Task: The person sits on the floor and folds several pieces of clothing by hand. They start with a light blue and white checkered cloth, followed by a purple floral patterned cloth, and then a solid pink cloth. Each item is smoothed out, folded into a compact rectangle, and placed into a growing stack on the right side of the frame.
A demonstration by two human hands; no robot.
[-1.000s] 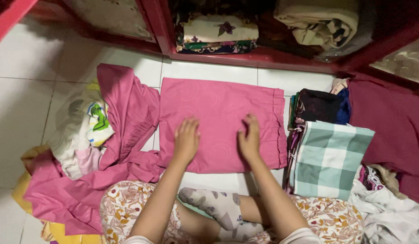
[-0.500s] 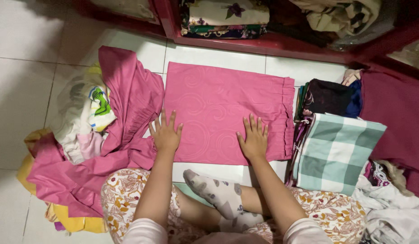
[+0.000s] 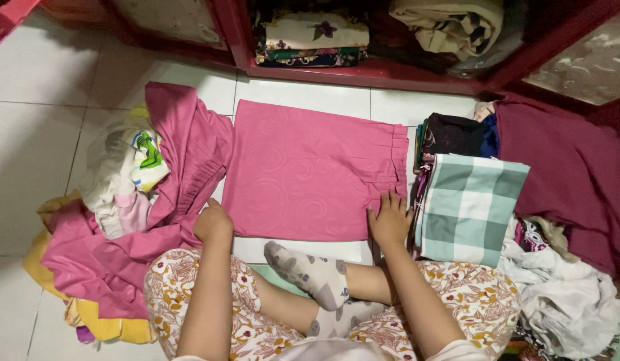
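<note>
A flat, folded rectangle of pink cloth with a faint swirl pattern (image 3: pixel 310 170) lay on the white tiled floor (image 3: pixel 36 140), just in front of a seated person's crossed legs. It looked smooth and squared, so one fold seemed done; judging by its width, more folding appeared left. The left hand (image 3: pixel 213 224) was curled at the near left corner, though whether it pinched the cloth could not be told. The right hand (image 3: pixel 390 217) pressed flat, fingers spread, on the near right corner. A crumpled pink heap (image 3: pixel 183 174) lay left, a green checked folded cloth (image 3: pixel 470 204) right, and a red cabinet shelf (image 3: pixel 363 70) beyond.
</note>
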